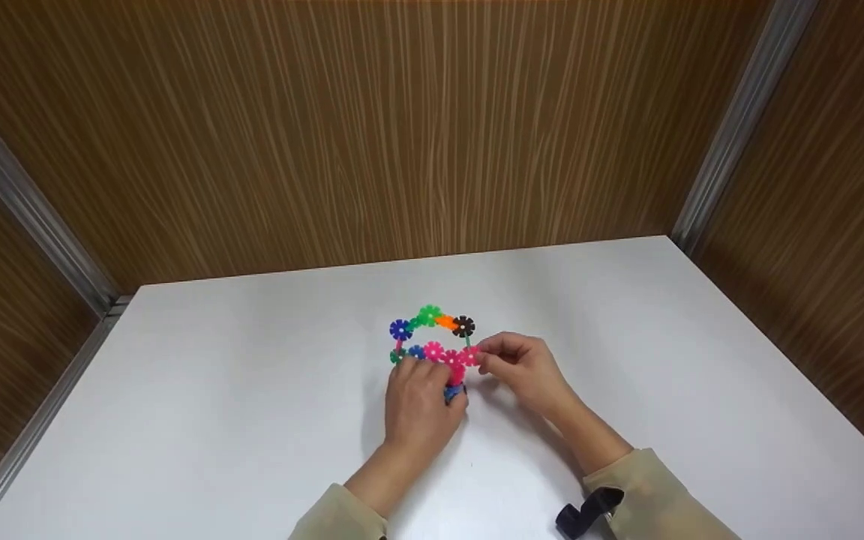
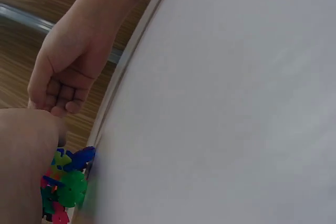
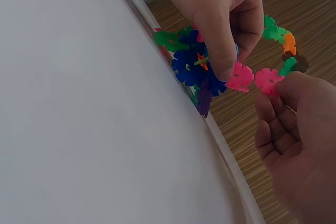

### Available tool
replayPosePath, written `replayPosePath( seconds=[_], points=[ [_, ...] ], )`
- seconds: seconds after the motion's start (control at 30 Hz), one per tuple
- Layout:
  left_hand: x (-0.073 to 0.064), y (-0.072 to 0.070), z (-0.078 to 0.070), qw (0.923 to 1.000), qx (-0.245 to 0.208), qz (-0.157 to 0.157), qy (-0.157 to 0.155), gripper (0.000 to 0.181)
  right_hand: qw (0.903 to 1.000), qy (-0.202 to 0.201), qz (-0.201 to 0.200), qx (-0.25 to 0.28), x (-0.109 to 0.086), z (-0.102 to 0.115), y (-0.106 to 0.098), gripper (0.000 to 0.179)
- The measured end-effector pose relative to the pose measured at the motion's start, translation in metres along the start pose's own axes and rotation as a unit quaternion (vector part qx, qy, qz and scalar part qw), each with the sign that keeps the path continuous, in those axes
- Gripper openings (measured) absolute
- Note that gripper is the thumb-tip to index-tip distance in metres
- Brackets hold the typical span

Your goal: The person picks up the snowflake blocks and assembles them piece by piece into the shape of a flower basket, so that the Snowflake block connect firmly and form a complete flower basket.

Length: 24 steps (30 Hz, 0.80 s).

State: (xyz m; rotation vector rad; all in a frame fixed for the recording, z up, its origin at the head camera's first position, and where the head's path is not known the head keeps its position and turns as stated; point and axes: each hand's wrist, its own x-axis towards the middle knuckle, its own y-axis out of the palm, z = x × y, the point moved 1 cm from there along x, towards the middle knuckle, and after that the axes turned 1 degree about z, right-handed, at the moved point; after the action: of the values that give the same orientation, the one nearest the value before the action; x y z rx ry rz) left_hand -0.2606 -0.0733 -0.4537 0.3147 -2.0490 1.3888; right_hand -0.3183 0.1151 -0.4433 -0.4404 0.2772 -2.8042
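Observation:
A model of interlocking plastic snowflake discs (image 1: 430,315) stands on the table, its upper part a ring of green, orange, black, blue and pink pieces. My left hand (image 1: 422,405) grips its lower body, fingers over the front and thumb on the near side. In the right wrist view, blue discs (image 3: 185,67) with a small orange piece show under that thumb, and a purple disc (image 3: 205,98) hangs below. My right hand (image 1: 526,371) pinches a pink disc (image 3: 268,80) at the ring's right end between thumb and index finger. The left palm hides much of the body.
The white table (image 1: 237,390) extends around the model on every side. Wood-grain panels (image 1: 402,135) rise behind and at both sides, with metal strips in the corners. A black strap (image 1: 589,511) sits at the right sleeve.

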Motion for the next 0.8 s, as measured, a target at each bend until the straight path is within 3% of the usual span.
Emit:
replayPosePath(
  seconds=[0.2,0.43,0.8],
  points=[
    [-0.002,-0.001,0.014,0.9995,-0.009,-0.031,0.004,0.028,1.0000,-0.005,0.003,0.006,-0.001,0.003,0.009,0.016],
    [-0.005,0.002,0.020,0.9960,-0.034,-0.080,0.024,0.017,0.9999,0.003,-0.001,0.014,-0.005,0.005,0.014,0.008],
    [-0.003,0.000,0.021,0.9935,-0.055,-0.097,0.024,0.014,1.0000,0.003,0.005,0.004,-0.004,0.009,0.016,0.010]
  ],
)
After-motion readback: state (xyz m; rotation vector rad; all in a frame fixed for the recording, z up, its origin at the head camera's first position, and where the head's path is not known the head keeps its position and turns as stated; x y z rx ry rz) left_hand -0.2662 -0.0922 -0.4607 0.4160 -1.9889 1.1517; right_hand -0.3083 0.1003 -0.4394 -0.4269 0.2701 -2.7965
